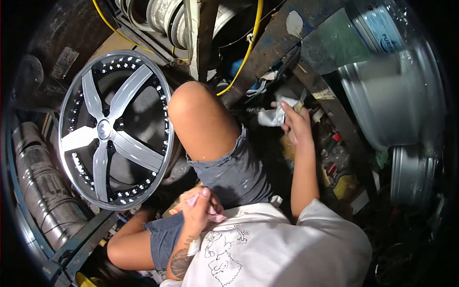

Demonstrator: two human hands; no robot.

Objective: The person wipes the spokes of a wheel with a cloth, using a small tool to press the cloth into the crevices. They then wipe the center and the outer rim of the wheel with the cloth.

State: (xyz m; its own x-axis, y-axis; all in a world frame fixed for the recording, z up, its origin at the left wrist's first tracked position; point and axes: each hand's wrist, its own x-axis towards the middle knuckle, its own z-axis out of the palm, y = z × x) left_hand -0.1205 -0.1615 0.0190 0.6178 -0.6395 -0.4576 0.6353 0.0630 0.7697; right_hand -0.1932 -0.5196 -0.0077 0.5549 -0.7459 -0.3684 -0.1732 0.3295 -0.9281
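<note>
My left hand rests on my lap, closed around a small pink piece of cloth or paper. My right hand reaches forward past my raised knee and grips a crumpled white rag. A five-spoke silver and black wheel rim with studs around its edge leans to the left of my knee; neither hand touches it.
Shiny metal rims lie at the far left and bare rims stand at the right. A yellow hose runs above. Cluttered tools and small items fill the floor on the right. More rims sit on a rack behind.
</note>
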